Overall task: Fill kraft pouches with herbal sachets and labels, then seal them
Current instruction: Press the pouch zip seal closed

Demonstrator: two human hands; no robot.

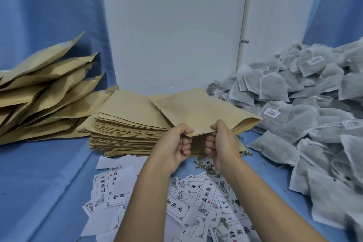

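Both hands hold one empty kraft pouch (204,112) lifted above the stack of flat empty kraft pouches (125,125). My left hand (176,145) pinches the pouch's near edge on the left. My right hand (220,143) pinches the same edge on the right. The pouch tilts up and away from me. A heap of grey herbal sachets (306,108) lies to the right. Printed white labels (204,198) are scattered on the blue surface under my forearms.
A pile of filled kraft pouches (43,92) leans at the left. A white panel (172,29) stands behind the stack, with blue cloth (45,12) on both sides. Loose herb bits (200,165) lie among the labels.
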